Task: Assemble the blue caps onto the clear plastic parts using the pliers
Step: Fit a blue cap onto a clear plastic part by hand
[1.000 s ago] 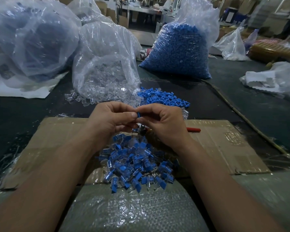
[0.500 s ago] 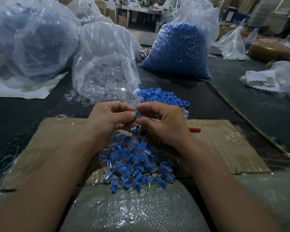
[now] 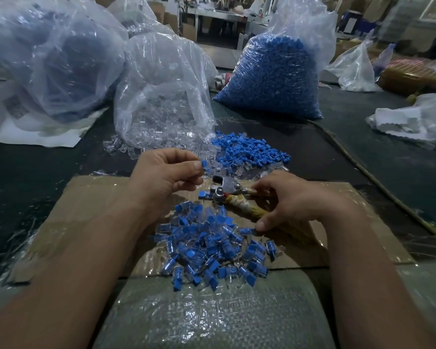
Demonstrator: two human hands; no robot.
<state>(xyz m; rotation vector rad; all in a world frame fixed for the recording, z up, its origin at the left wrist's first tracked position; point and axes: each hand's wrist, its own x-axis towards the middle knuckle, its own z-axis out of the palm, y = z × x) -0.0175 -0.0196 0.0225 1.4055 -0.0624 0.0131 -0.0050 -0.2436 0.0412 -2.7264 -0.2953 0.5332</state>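
Now: your left hand (image 3: 166,172) pinches blue cap (image 3: 204,164), clear part beneath it hard to make out, held above cardboard (image 3: 98,197). Right hand (image 3: 295,200) curls round wrapped handles of pliers (image 3: 227,191) lying on cardboard. Hands apart. Piece looks light, slick, probably brittle: pinch body, leave cap exposed, squeeze gently.

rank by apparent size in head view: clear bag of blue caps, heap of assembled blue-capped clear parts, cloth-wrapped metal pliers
1. clear bag of blue caps
2. heap of assembled parts, close second, nearer camera
3. pliers
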